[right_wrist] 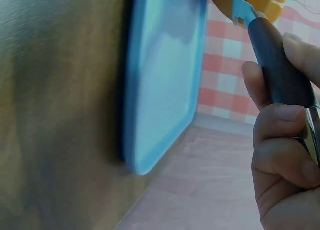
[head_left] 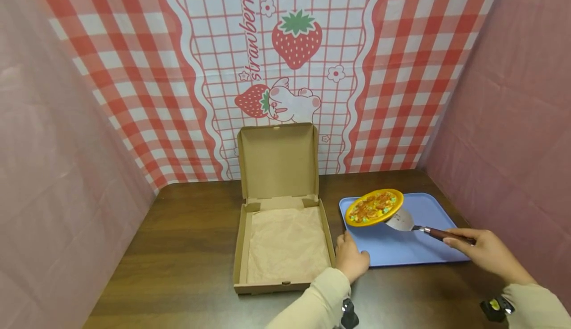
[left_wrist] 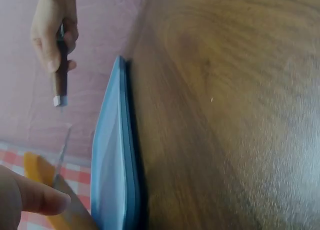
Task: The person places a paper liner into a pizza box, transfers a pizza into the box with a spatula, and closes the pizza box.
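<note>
My right hand (head_left: 484,249) grips the dark wooden handle (right_wrist: 280,64) of a pizza server with a broad metal blade (head_left: 401,220). On that blade lies a small toy-like pizza (head_left: 373,206) with a yellow rim, red-brown topping and green bits. It tilts down to the left, raised over the blue tray (head_left: 401,249). My left hand (head_left: 352,257) is between the box's right wall and the tray's left edge, thumb pointing right, with nothing seen in it. In the left wrist view its thumb (left_wrist: 40,197) overlaps the yellow rim behind.
An open cardboard pizza box (head_left: 241,249), lined with crumpled brown paper (head_left: 287,242), stands left of the tray with its lid (head_left: 278,163) upright against the checked strawberry cloth (head_left: 296,41). Pink cloth (head_left: 504,96) hangs at both sides of the wooden table (head_left: 187,249).
</note>
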A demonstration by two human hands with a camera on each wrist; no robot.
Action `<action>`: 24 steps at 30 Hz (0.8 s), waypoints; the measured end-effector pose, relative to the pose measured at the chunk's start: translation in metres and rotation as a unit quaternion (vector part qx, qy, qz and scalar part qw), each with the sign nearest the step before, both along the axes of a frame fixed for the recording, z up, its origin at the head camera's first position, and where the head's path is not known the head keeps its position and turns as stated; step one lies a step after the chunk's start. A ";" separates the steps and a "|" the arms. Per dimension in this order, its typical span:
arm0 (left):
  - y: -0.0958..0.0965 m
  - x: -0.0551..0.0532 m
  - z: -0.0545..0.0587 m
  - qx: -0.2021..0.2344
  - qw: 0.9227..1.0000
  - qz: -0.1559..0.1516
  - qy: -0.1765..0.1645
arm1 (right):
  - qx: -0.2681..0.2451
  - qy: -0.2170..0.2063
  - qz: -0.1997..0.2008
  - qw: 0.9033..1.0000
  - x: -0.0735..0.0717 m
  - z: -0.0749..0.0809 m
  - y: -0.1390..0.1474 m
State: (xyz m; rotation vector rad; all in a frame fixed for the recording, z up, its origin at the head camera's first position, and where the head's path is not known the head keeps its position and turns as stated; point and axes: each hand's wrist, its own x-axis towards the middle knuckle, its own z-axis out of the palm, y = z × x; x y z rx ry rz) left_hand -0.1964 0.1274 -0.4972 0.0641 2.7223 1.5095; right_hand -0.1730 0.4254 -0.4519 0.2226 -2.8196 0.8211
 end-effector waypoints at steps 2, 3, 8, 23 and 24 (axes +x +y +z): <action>-0.001 -0.002 0.000 0.003 1.000 -0.002 -0.008 | 0.004 0.005 0.001 1.000 0.000 -0.004 0.002; -0.001 -0.002 0.000 0.004 1.000 -0.003 -0.012 | 0.005 0.009 0.002 1.000 0.001 -0.006 0.003; -0.004 0.005 0.009 0.009 0.999 -0.012 -0.030 | 0.015 0.020 0.010 1.000 0.004 -0.015 0.005; 0.000 0.005 0.001 0.007 1.000 -0.019 -0.023 | 0.050 0.011 0.013 0.999 0.003 -0.028 0.005; 0.000 0.005 0.000 0.009 1.000 -0.018 -0.023 | 0.053 0.005 0.015 0.998 0.003 -0.028 0.006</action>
